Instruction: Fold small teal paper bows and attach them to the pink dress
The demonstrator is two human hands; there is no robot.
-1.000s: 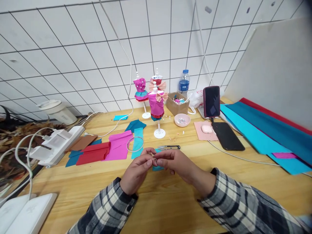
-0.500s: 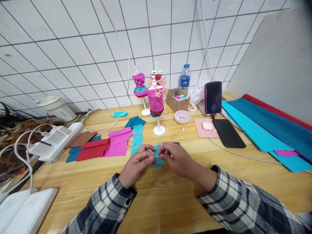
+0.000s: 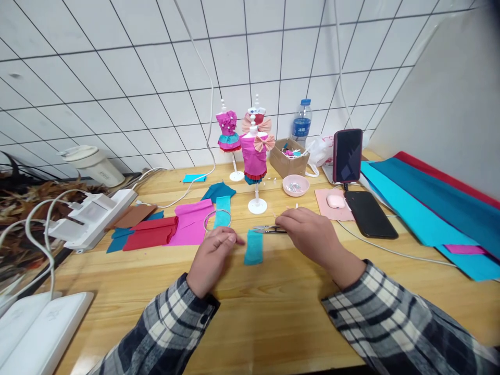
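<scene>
My right hand [image 3: 308, 233] has its fingers closed on the handle end of a pair of thread snips [image 3: 269, 229], whose blades point left on the table. Just below the blades lies a small turquoise crepe strip [image 3: 253, 248], flat and untouched. My left hand [image 3: 214, 255] hovers left of that strip, thumb and fingers pinched together. Whatever they may hold is too small to make out. Behind the left hand, a metal ring [image 3: 217, 229] rests over a longer turquoise strip [image 3: 223, 211].
Three mini dress forms stand at the back, the nearest in a magenta dress [image 3: 253, 156]. To their right are a pink bowl [image 3: 296, 186], a cardboard box [image 3: 288, 164], a bottle [image 3: 302, 122] and phones [image 3: 370, 214]. Red [image 3: 151, 234] and magenta cloth [image 3: 191, 224] lie left, near a power strip [image 3: 96, 224].
My hands have moved apart. The right went from above the turquoise strip to the thread snips; the left drew slightly left. The small strip now lies uncovered.
</scene>
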